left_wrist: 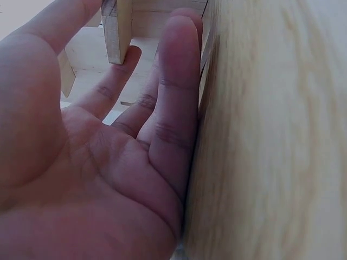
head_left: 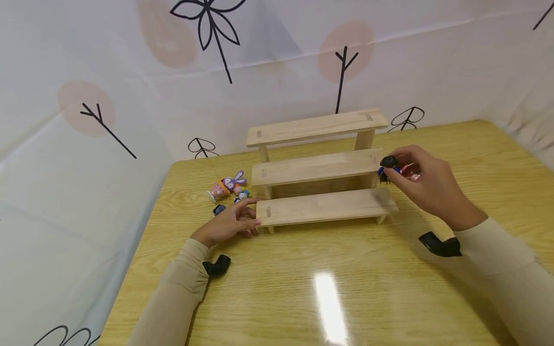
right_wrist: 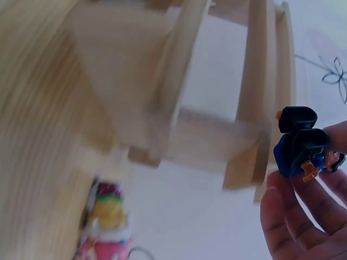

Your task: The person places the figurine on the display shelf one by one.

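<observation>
My left hand (head_left: 229,223) grips the left end of the lowest board of a three-tier wooden display stand (head_left: 324,207). In the left wrist view, the thumb and a fingertip (left_wrist: 130,54) touch the board's end, and the hand's edge lies along the tabletop. My right hand (head_left: 428,185) pinches a small toy figurine (right_wrist: 303,146) with black, blue and orange parts. It is held in the air beside the right end of the middle tier, partly covered by the fingers. The stand's tiers carry no toys.
Left of the stand lie several toy figurines, among them a purple rabbit (head_left: 233,182) and a dark blue one (head_left: 219,210). A pink figure (right_wrist: 105,227) is on the table (head_left: 277,283) to the stand's right. Behind hangs a white patterned cloth (head_left: 281,91).
</observation>
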Demonstrator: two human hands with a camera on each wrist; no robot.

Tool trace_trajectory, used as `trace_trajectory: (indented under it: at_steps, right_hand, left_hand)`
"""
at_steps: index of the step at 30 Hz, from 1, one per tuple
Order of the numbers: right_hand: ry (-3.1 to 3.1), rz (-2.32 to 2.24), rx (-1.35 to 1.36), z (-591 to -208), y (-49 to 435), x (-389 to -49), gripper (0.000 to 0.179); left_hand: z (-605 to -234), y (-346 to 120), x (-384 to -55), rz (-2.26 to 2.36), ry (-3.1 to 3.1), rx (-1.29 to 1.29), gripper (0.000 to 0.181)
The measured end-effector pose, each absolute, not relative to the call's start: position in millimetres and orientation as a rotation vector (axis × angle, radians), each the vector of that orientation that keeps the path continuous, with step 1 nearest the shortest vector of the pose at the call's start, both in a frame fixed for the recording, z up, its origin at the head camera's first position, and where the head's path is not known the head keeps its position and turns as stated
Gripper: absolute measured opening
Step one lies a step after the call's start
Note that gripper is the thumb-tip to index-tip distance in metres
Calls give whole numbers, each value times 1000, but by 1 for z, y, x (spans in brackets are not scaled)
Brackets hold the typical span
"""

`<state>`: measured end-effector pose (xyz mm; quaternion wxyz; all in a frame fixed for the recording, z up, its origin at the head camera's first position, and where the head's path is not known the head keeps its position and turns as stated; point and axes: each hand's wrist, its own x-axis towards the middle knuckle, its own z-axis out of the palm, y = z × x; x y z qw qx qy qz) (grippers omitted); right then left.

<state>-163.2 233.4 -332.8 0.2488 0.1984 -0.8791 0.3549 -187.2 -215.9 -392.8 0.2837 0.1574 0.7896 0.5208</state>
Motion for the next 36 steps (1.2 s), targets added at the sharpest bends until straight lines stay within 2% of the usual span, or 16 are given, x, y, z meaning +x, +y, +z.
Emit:
trace_trajectory:
  at_steps: [8,22,36]
  right_hand:
    - [-2399,996,639,-324,203,-175,35]
    - [-2439,1043,788,-321,151,-196,28]
    - [-2493,1249,755,-320,117,-208,28]
  left_hand:
    - [-392,-214,-191,1418,2105,436,70]
    - [-396,-217,-190,1438,2087,420,70]
    - [-394,-217,-187,1431,2086,398,70]
